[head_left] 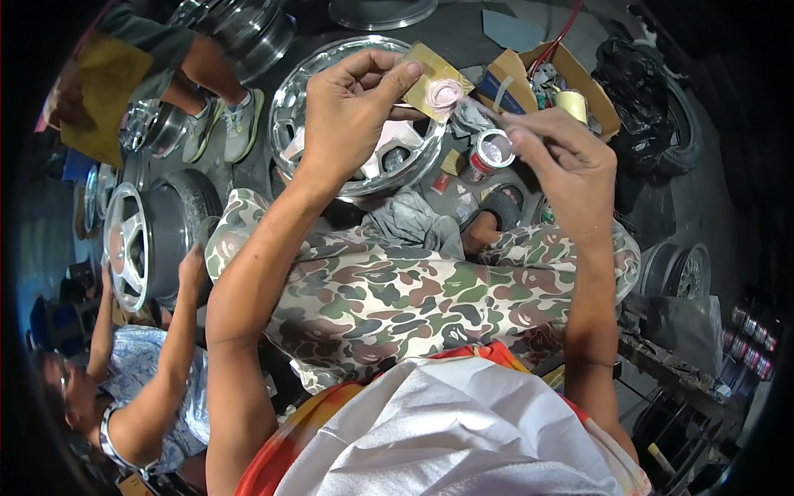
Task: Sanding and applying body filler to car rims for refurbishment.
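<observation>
The floor (455,31) around me is grey. Ahead right, an open cardboard box (602,101) rests on it; a black plastic bag (628,91) lies beside the box, overlapping a tire (685,136). Ahead left, shiny wheel rims (252,33) are stacked. Bluish light (48,223) tints the far left.

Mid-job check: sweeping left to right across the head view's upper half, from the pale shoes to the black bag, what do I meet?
Pale shoes → left hand → yellow card → can → right hand → black bag.

Wheel rims (393,140) and tyre (198,198) suggest a workshop.
</observation>
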The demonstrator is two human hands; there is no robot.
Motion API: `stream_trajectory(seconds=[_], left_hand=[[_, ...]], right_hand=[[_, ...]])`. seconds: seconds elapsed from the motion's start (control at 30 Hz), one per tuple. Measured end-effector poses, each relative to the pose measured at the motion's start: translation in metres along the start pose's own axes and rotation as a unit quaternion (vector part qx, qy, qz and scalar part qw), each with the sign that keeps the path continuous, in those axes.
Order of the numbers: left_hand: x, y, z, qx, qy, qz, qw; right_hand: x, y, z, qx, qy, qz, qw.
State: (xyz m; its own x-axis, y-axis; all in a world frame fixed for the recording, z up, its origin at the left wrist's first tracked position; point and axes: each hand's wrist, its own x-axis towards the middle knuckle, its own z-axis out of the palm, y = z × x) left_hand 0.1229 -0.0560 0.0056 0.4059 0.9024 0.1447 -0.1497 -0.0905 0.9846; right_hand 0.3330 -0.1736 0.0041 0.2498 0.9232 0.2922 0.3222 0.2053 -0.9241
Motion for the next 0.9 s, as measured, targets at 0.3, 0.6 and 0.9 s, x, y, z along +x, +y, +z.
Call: stream_trajectory(seconds=[0.3, 0.6, 0.9], left_hand=[[0.0, 0.0, -0.004, -0.016, -0.039, -0.024, 0.999], [-0.002, 0.001, -0.003, -0.083, -0.028, -0.059, 0.994], [-0.003, 0.0, 0.002, -0.036, -0.006, 0.004, 0.999]], right_hand=[[0.001, 0.005, 0.004, 0.03, 0.008, -0.022, 0.999], [-0.013, 0.019, 0.028, 0.161, -0.035, 0.101, 0.981], [-0.004, 0.02, 0.025, 0.056, 0.048, -0.057, 0.996]])
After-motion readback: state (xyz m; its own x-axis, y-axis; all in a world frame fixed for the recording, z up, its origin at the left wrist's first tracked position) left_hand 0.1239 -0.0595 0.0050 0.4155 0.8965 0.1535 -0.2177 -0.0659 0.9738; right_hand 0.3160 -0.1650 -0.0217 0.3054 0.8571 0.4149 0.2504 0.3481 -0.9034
